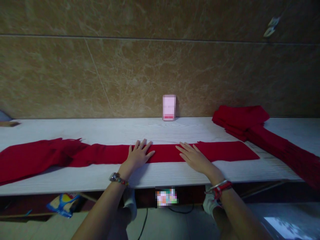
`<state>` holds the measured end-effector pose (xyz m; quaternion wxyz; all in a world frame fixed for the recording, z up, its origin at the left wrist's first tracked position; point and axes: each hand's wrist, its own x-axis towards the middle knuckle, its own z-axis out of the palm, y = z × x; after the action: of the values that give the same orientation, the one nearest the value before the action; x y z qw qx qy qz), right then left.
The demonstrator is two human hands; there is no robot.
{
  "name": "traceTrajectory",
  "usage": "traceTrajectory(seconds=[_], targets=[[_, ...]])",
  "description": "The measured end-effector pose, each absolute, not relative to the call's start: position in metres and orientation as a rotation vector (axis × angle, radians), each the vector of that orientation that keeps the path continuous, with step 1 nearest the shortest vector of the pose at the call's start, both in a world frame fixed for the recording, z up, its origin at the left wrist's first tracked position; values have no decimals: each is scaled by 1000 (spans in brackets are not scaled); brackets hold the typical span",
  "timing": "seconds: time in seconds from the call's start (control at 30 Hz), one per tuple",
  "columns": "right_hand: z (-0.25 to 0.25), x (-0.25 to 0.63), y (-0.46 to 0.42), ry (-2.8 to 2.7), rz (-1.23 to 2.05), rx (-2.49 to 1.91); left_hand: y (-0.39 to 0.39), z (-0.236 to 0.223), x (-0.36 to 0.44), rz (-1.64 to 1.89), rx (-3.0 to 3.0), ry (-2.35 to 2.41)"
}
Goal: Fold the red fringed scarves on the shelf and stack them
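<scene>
A long strip of red cloth (165, 153) lies stretched along the white table. My left hand (138, 155) rests flat on its middle, fingers spread. Farther right, my right hand (193, 156) also presses on the strip with its fingers stretched out. Between the hands the cloth is smooth, and its right end tapers to a corner. Toward the left it widens into a loose, wrinkled part that runs out of view. Neither hand grips anything.
Folded red cloth (241, 118) is piled at the right, a fringed length hanging over the table edge. A phone-like object (169, 108), blurred, leans on the marbled wall (140, 73). Below the white table (150, 131) are a blue packet (65, 204) and a dark cable (143, 223).
</scene>
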<state>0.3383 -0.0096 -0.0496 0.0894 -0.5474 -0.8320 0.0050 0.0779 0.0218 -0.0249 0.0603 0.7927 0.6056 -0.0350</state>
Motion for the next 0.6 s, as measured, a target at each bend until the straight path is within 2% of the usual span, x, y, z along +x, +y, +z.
traceTrajectory(seconds=[0.17, 0.27, 0.37, 0.6], targets=[[-48, 348, -11, -2369, -42, -1718, 17, -23, 75, -20, 2277, 2084], [-43, 330, -13, -2397, 20, -1653, 11, -25, 93, 66, 2481, 1858], [-40, 314, -14, -2482, 44, -1590, 6, -26, 107, 3, 2583, 1584], [-46, 346, -15, -2496, -79, -1786, 7, -23, 96, -112, 2448, 1713]])
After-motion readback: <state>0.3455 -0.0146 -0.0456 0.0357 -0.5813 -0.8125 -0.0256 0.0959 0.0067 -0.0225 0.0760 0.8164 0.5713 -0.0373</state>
